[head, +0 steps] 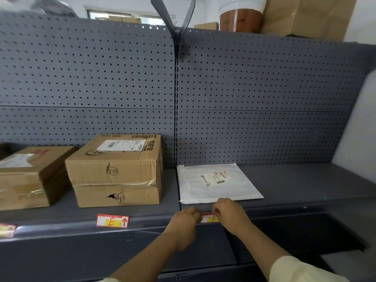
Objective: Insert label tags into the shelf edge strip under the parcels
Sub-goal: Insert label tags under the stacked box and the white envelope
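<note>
So, a clear strip (61,227) runs along the front edge of the grey shelf (305,180). At the far left end of the strip sits a first tag (6,230). It is red and yellow, and the side of the picture cuts part of it off. Behind the strip there, up on the shelf, stands a small box (30,176), brown with shiny tape.

Further along the strip, a big box (116,169) stands behind it. It has a white sticker on top and "013" drawn on its front. Just in front of that box, a second tag (113,220) sits at the strip. It is red and white, with a red E and a red arrow pointing up.

Next along the strip comes the left hand (186,218). Its fingers are curled and pinch the left end of a third tag (209,217). This tag lies right against the strip. I cannot tell if it is tucked in. The right hand (230,214) grips the tag's right end with curled fingers.

Behind the strip, just past the two hands, a flat white bag (217,183) lies on the shelf, its front edge close to the strip.
</note>
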